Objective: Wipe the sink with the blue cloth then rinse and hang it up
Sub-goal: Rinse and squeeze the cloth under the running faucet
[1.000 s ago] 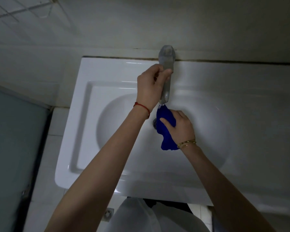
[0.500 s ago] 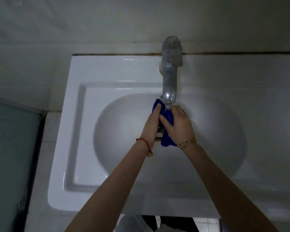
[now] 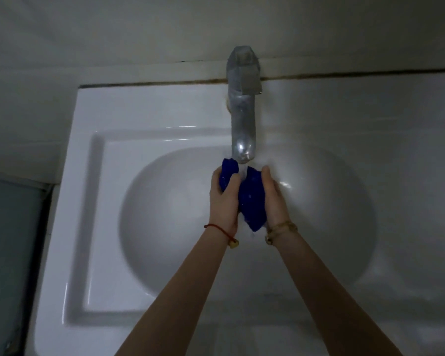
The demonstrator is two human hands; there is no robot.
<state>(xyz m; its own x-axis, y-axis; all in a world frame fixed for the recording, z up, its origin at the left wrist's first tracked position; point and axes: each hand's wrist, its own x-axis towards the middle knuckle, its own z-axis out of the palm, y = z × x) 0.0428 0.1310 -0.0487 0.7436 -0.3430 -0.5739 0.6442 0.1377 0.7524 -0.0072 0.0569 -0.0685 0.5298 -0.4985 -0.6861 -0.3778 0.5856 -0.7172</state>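
The blue cloth [image 3: 251, 199] is bunched between both hands, just below the spout of the metal tap [image 3: 243, 116], over the middle of the white sink [image 3: 98, 206]. My left hand [image 3: 224, 199] grips its left part, with a blue fold sticking out above the fingers. My right hand [image 3: 274, 196] presses the cloth from the right side. A thin stream of water seems to fall from the spout onto the cloth. The drain is hidden under my hands.
The sink's flat rim runs along the back wall [image 3: 216, 27], with a dark grime line at the joint. A grey-green panel [image 3: 8, 253] stands to the left of the sink. The room is dim.
My left hand left the tap handle, came down and took hold of the cloth beside my right hand. Both hands now hold the cloth under the spout.
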